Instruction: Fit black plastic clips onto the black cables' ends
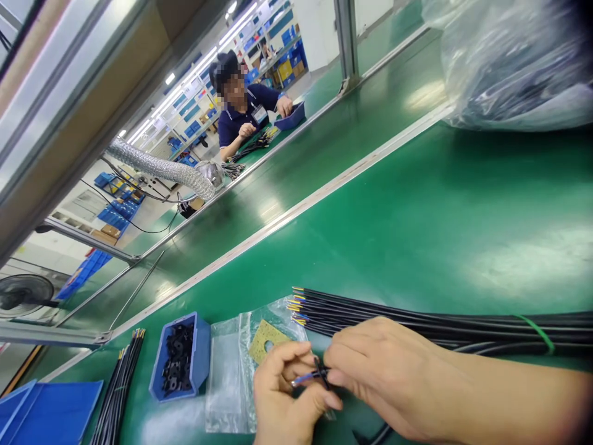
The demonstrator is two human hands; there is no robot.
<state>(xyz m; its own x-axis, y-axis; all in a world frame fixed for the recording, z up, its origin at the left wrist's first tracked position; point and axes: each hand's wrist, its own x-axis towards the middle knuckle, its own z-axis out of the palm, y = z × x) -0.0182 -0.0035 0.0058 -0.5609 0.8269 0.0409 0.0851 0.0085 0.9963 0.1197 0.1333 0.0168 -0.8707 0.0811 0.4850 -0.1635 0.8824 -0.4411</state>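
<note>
My left hand and my right hand meet low in the view, fingertips almost touching. Between them is a small black plastic part, with a blue wire end sticking out to its left. My left hand pinches the black part between thumb and fingers. Closed beside it, my right hand grips a black cable, largely hidden by the fingers. Just behind the hands lies a bundle of black cables with coloured stripped ends, bound by a green tie. A yellow sponge on a clear plastic bag is left of them.
A blue bin of black plastic parts stands left of the bag. Further left are another cable bundle and a blue tray. A large plastic bag sits at the back right. Beyond the frame rail, a co-worker sits.
</note>
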